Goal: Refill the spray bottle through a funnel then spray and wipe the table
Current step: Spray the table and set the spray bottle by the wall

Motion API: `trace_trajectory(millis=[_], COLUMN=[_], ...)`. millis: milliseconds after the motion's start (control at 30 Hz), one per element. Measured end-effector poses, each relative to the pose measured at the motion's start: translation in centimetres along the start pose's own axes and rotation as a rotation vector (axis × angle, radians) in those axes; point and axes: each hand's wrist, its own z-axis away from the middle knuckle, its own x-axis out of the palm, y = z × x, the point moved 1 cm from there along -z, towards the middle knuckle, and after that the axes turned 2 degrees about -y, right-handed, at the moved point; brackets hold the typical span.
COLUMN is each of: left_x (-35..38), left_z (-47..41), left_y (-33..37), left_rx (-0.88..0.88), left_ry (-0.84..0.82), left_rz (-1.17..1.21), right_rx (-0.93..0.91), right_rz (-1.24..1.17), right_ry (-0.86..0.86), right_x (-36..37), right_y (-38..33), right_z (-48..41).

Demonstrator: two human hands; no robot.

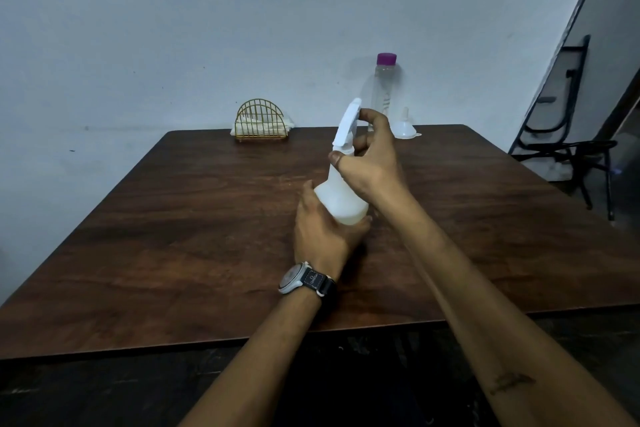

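Note:
A white translucent spray bottle (341, 196) stands in the middle of the dark wooden table (173, 236). My left hand (323, 229) wraps around its base from the left. My right hand (372, 152) grips its white trigger head and neck from the right. A clear water bottle with a purple cap (384, 87) stands at the table's far edge. Beside it on the right sits a small white funnel (405, 126), wide end down. Its lower left part is hidden behind my right hand.
A gold wire holder with white napkins (261, 121) sits at the far edge, left of centre. A grey wall rises behind the table. A black metal chair (571, 146) stands off the table's right side. The table's near edge runs just below my wrists.

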Motion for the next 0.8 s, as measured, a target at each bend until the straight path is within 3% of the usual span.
trace_trajectory(millis=[167, 400, 500, 667, 800], left_x=[0.2, -1.8, -3.7, -7.4, -9.4], left_z=[0.8, 0.8, -0.3, -2.5, -3.8], left_y=[-0.2, -0.4, -1.5, -3.8, -4.9], left_rx=[0.043, 0.108, 0.173, 0.176, 0.179], left_ry=[0.015, -0.296, -0.397, -0.223, -0.114], left_rz=[0.004, -0.104, -0.161, -0.204, -0.176], right_rx=[-0.048, 0.062, 0.057, 0.169, 0.468], right_rz=[0.055, -0.047, -0.163, -0.15, 0.108], right_ry=[-0.075, -0.002, -0.079, -0.159, -0.518], right_x=[0.3, -1.2, -2.8, -5.2, -7.0], right_y=[0.5, 1.0, 1.3, 0.8, -0.7], right_z=[1.4, -0.2, -0.8, -2.2, -3.0])
